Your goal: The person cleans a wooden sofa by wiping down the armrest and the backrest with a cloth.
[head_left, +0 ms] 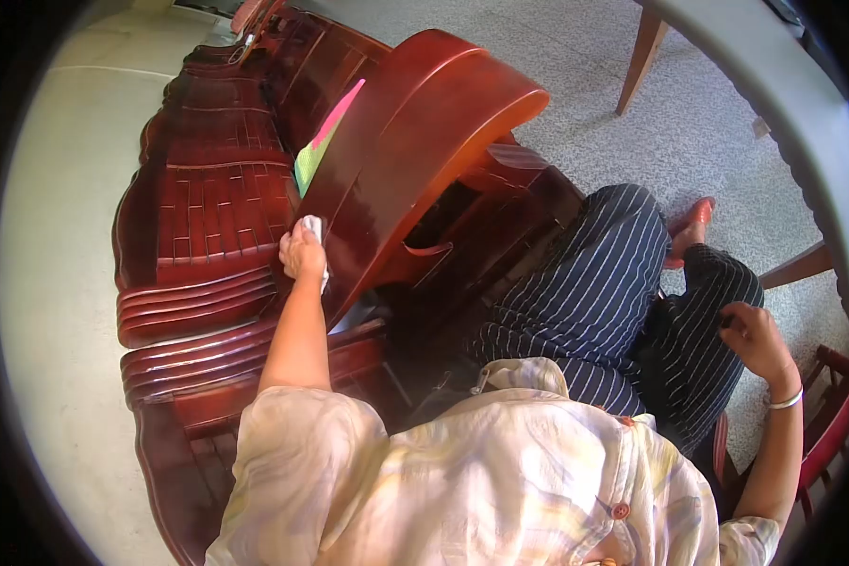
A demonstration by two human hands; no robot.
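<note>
My left hand [302, 253] is closed around a white cloth [313, 226], which lies pressed on the side of a glossy red-brown wooden armrest [391, 141]. Part of the cloth sticks out above the fingers and a little shows below them. Over by my knee in dark striped trousers [594, 274], my right hand [759, 344] hangs with loosely bent fingers apart and nothing visible in it. A bracelet circles that wrist.
A carved wooden bench [222, 208] with a slatted seat runs along the left. A pink and green item [325, 141] leans behind the armrest. To the right are a grey-covered table [774, 85] with wooden legs and a red wooden chair [830, 415].
</note>
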